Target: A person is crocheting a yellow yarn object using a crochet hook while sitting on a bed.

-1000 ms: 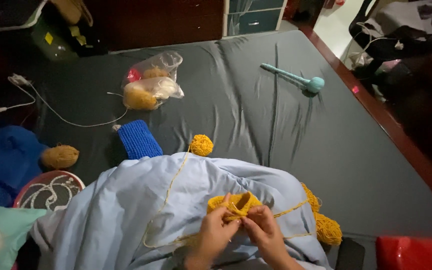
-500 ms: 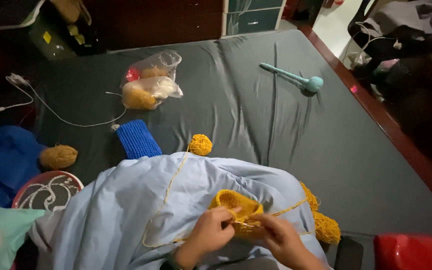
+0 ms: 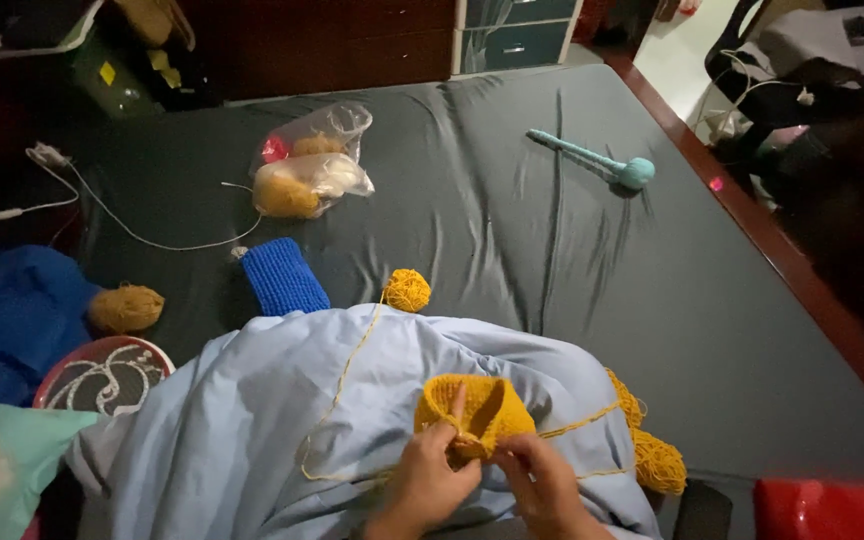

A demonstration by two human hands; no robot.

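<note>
Grey bed (image 3: 512, 230) bearing plastic bag (image 3: 310, 165), blue knit (image 3: 283, 276), yarn ball (image 3: 407, 290), teal wand (image 3: 597, 160), pale blanket (image 3: 252, 420) over lap, yellow crochet piece (image 3: 472, 410) on blanket, pinched between left hand (image 3: 430, 480) and right hand (image 3: 544, 485), both gripping its lower edge

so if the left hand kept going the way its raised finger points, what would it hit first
Likely the small yellow yarn ball past the yellow crocheted piece the left hand holds; depth is unclear.

Dim room with a big bed (image 3: 512, 200) under a dark grey sheet, a reddish wooden bed edge (image 3: 802, 290), dark wooden drawers (image 3: 517, 35) behind, pale floor (image 3: 677, 65) in the far corner.
</note>
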